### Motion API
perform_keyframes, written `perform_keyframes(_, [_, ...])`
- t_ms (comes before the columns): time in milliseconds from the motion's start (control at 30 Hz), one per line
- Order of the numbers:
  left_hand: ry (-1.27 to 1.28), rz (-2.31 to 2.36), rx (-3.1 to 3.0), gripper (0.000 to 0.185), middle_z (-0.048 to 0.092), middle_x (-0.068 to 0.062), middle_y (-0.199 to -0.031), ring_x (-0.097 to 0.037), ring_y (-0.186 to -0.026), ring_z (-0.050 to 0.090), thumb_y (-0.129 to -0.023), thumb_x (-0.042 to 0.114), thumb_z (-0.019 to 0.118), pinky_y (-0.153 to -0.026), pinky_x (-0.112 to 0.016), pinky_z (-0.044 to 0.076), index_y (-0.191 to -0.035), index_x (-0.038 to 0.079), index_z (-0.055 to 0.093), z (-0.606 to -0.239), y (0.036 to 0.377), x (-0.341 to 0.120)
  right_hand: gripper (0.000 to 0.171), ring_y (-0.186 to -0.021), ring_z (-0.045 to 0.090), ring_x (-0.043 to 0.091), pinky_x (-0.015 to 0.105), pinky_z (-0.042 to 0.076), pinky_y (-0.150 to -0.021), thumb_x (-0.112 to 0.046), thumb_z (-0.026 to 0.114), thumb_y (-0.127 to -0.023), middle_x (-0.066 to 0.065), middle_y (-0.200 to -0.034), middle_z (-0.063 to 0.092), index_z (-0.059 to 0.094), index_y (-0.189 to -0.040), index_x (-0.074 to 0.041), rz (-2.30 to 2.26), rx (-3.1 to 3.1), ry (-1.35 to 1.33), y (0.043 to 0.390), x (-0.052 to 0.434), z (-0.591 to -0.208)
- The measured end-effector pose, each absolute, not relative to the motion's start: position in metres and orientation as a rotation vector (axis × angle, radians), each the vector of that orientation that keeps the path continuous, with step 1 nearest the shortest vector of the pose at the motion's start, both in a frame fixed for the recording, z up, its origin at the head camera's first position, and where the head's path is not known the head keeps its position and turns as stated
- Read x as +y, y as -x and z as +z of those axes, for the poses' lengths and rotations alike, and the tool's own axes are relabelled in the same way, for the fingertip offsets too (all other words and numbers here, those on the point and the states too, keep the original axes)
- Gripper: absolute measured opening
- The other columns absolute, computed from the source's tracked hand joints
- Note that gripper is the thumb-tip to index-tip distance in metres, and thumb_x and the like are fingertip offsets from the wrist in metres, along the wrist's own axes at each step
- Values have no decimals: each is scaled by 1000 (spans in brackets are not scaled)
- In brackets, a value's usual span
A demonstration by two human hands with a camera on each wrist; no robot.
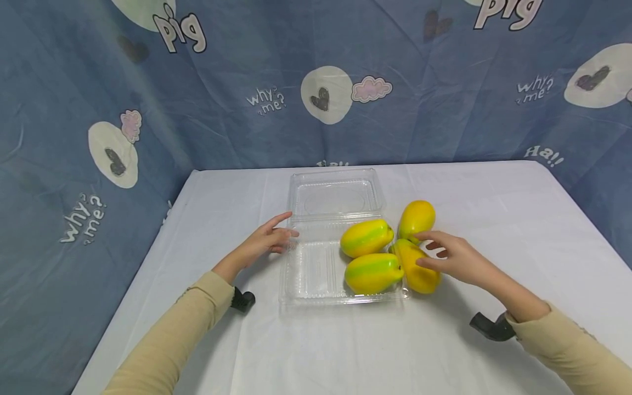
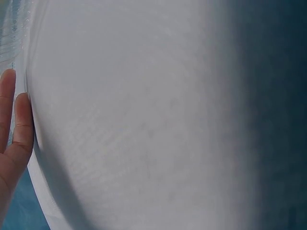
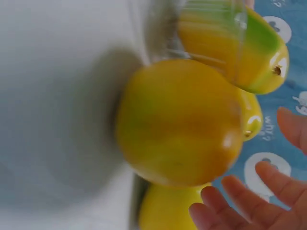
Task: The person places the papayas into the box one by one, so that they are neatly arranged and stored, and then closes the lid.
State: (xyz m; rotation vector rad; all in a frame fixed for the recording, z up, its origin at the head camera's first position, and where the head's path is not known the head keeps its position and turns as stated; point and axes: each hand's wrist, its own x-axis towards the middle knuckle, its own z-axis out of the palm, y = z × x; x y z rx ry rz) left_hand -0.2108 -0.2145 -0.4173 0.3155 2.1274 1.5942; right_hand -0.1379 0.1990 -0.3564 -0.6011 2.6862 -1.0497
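The right wrist view is blurred: the mango (image 3: 180, 122) nearest the clear plastic container (image 3: 201, 28) shows soft edges, and the mango below it (image 3: 168, 211) is cut by the bottom edge. The right hand (image 3: 254, 201) shows only fingertips there. In the left wrist view, the left hand (image 2: 12, 129) is cropped at the left edge.

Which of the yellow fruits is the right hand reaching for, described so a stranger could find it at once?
On the white table lies an open clear plastic box. Two yellow-green fruits lie inside it and two outside its right edge. The one meant is the nearer outside fruit, against the box's right rim, by the right hand; it is nearly all yellow.
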Motion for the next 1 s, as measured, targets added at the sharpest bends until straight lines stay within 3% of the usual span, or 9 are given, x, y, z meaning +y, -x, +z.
perform_keyframes(533, [-313, 1592, 2124, 63, 48, -18, -133, -26, -116, 50, -95, 28, 50, -82, -29, 45, -147, 20, 17, -418, 211, -214, 58, -108, 51, 38, 44, 48, -82, -37, 58, -89, 25, -131, 45, 44, -131, 1, -1055, 2569, 367, 141, 200, -380])
perform_keyframes(800, [-311, 1593, 2114, 62, 47, -19, -134, -30, -118, 48, -96, 27, 49, -82, -29, 45, -148, 19, 16, -416, 210, -213, 63, -113, 46, 43, 49, 46, -85, -32, 60, -87, 28, -133, 41, 36, -135, 1, -1054, 2481, 367, 140, 207, -376])
perform_keyframes(1000, [-316, 1589, 2118, 62, 47, -20, -134, -31, -118, 48, -95, 26, 49, -82, -29, 45, -148, 18, 16, -415, 209, -213, 76, -114, 43, 43, 51, 44, -85, -30, 64, -84, 32, -135, 35, 25, -141, 0, -1033, 2388, 347, 138, 215, -372])
